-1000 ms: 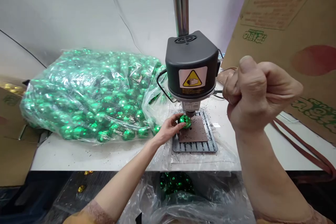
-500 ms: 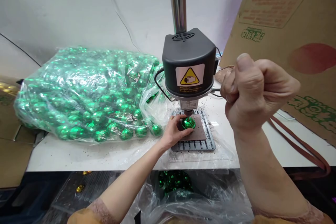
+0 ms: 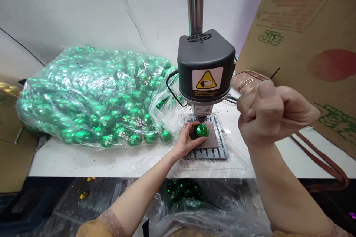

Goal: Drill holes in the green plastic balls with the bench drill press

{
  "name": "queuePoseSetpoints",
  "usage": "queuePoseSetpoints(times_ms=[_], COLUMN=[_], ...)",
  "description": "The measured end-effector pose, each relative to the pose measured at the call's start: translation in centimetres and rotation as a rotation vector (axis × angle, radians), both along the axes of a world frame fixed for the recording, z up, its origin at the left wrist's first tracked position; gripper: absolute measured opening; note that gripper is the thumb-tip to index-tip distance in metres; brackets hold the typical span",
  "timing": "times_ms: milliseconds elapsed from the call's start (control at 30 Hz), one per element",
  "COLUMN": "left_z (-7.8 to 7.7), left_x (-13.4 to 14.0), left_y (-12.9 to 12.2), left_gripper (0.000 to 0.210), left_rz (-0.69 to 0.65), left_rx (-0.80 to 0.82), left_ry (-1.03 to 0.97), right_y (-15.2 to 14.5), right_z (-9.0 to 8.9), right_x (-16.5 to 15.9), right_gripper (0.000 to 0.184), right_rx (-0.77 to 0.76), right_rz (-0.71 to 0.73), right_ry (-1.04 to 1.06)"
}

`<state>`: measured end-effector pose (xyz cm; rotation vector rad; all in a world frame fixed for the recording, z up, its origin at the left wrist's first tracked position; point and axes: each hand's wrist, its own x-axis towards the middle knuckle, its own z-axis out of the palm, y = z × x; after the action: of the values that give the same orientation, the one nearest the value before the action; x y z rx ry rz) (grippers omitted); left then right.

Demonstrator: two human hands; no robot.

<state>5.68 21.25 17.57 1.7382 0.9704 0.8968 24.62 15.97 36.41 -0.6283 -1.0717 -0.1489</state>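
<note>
A small black bench drill press (image 3: 205, 64) stands on the table on a steel column. Under its chuck, a shiny green faceted ball (image 3: 202, 130) rests on a brown pad (image 3: 213, 139) over the slotted metal base (image 3: 207, 153). My left hand (image 3: 187, 139) curls around the ball's left side, thumb in front and fingers behind, holding it below the drill bit. To the right of the machine, my right hand (image 3: 274, 114) is closed in a fist around the end of the press's lever (image 3: 232, 99); the grip itself is hidden inside the fingers.
A large clear bag of green balls (image 3: 97, 100) fills the table's left side. Below the front edge hangs an open plastic bag (image 3: 217, 211) with more green balls. A big cardboard box (image 3: 300, 52) and a brown strap (image 3: 322, 161) are at right. Dark shavings lie around the base.
My right fist has come lower on the lever side. The ball stays in my left hand, with its top opening showing more clearly. The whole view has shifted slightly.
</note>
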Motion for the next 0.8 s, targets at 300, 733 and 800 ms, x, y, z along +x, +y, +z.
queuePoseSetpoints(times_ms=[300,733,800], left_z=[-0.4,-0.1,-0.2], left_x=[-0.1,0.1,0.0], left_y=[-0.1,-0.3,-0.3], left_gripper=[0.063,0.062,0.062], left_rz=[-0.024,-0.025,-0.025], left_rx=[0.019,0.017,0.017], left_ry=[-0.036,-0.026,-0.028], right_y=[0.1,0.4,0.4], right_z=[-2.1,-3.1,-3.2], right_x=[0.6,0.9,1.0], right_gripper=[0.057,0.046,0.045], right_rx=[0.072,0.190,0.188], right_rz=[-0.033,-0.013,-0.008], right_ry=[-0.041,-0.108,-0.115])
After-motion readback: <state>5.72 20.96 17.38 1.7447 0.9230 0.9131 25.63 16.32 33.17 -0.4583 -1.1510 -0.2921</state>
